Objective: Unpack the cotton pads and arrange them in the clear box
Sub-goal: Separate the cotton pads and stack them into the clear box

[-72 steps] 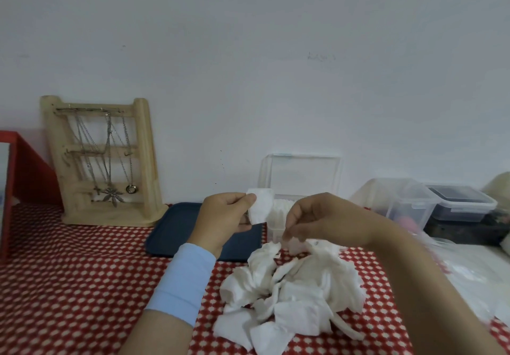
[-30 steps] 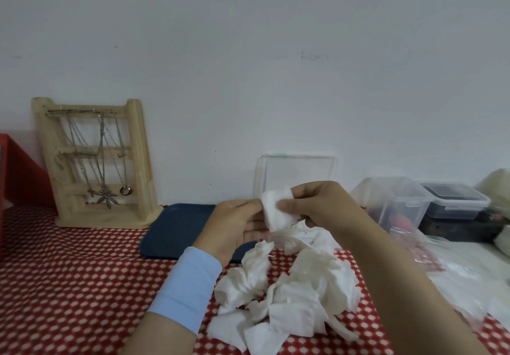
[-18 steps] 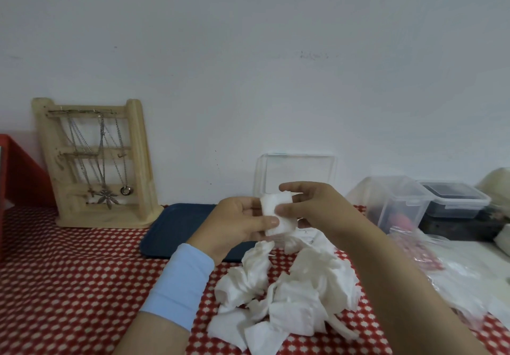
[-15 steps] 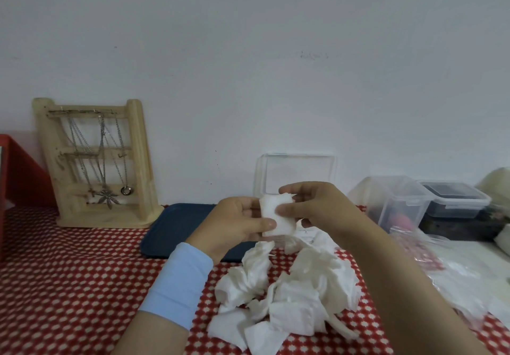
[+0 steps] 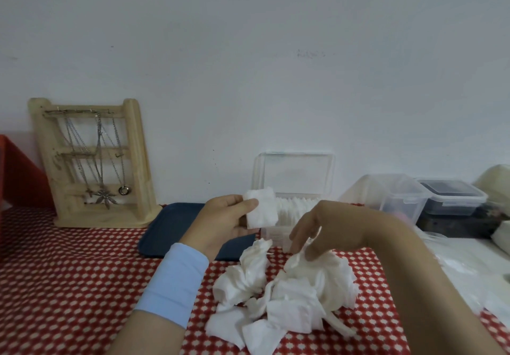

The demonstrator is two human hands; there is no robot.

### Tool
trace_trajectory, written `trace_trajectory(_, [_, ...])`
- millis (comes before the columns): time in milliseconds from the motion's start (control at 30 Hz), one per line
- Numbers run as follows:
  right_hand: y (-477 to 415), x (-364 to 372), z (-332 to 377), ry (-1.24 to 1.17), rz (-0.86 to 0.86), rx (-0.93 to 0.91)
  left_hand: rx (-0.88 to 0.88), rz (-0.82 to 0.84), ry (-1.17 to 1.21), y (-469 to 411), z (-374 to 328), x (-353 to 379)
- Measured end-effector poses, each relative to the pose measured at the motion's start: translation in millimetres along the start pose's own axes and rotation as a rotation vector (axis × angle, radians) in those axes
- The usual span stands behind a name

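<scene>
My left hand (image 5: 223,222) pinches a small stack of white cotton pads (image 5: 261,208) between thumb and fingers, held up just left of the clear box (image 5: 276,234). The box stands open with its lid (image 5: 295,174) upright against the wall and a row of pads (image 5: 296,205) standing inside. My right hand (image 5: 323,229) reaches down with fingers pointing at the top of a loose pile of cotton pads (image 5: 284,291) on the red checked tablecloth; its fingertips touch the pile, with no clear grip seen.
A dark blue tray (image 5: 171,227) lies behind my left hand. A wooden jewellery stand (image 5: 93,161) with chains leans at the back left. Clear lidded containers (image 5: 397,194) and crumpled plastic wrapping (image 5: 463,269) sit on the right.
My right hand let go of the stack and dropped to the pile. My left hand keeps the stack and has lifted it slightly to the left.
</scene>
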State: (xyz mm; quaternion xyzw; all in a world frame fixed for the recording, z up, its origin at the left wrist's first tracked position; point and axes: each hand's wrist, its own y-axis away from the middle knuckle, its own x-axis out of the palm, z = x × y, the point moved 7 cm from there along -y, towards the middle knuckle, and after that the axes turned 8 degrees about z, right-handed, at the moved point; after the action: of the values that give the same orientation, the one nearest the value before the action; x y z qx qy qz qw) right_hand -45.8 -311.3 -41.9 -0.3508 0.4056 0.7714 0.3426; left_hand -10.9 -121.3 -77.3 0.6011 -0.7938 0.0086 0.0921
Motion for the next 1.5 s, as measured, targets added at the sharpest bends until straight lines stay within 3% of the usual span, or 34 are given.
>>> trace_trajectory(233, [6.7,-30.8,8.9,-0.607,-0.368,-0.298,0.012,-0.024,-0.043,0.8,0.2,0.5])
trace_trajectory(333, [-1.1,-26.5,15.3,-0.74,-0.439,-0.303,-0.002,0.053,-0.073,0.9,2.4,11.2])
trace_trajectory(633, [-11.3,-28.9,15.7,-0.7,-0.654,-0.256,-0.035,0.126,0.027,4.5,2.9,20.2])
trace_trajectory(900, [-12.2,-28.1,16.7,-0.487,-0.781,-0.184,-0.042,0.181,0.136,7.9,-2.2,28.1])
trace_trajectory(1000, [-15.2,-24.4,18.5,-0.486,-0.731,-0.164,-0.016,0.238,0.041,10.2,-5.0,28.4])
trace_trajectory(1200, [-23.0,-13.3,20.6,-0.667,-0.558,-0.198,0.0,0.162,-0.099,9.1,-11.1,7.8])
trace_trajectory(1333, [-21.2,-12.3,29.4,-0.314,-0.621,-0.146,0.032,0.003,-0.113,8.7,-16.4,-15.4])
trace_trajectory(1500, [-32.4,17.1,43.3,0.004,-0.294,-0.136,0.103,-0.141,-0.076,12.3,-24.5,-38.7])
